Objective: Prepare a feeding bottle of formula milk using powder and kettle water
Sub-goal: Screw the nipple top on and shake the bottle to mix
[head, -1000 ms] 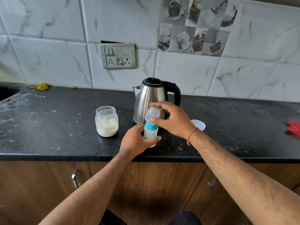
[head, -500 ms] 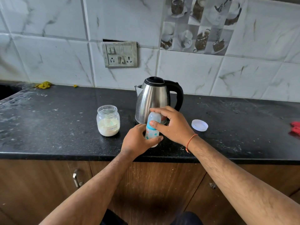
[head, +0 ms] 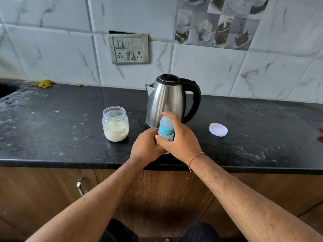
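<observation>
Black stone counter (head: 52, 137), viewed from its front edge toward the tiled wall. Nearest the front edge, about midway along, the feeding bottle (head: 166, 131) stands upright, both hands closed on it: the left hand (head: 146, 147) wraps the lower body, and the right hand (head: 180, 137) curls over the teal collar and clear cap, index finger on top. Whether the collar is fully seated cannot be told. Risk, as judged: a loose collar would leak if the bottle is tipped or shaken, and a twist against a weak lower grip could skid the bottle off the near edge. Just behind the bottle stands the steel kettle (head: 167, 100), close enough that a raised elbow or knuckle may strike it. The open formula jar (head: 115, 124) sits left of the hands, unlidded, so a sweep leftward would spill powder. Its white lid (head: 218, 129) lies to the right. Open room lies right of the lid and along the far left.
</observation>
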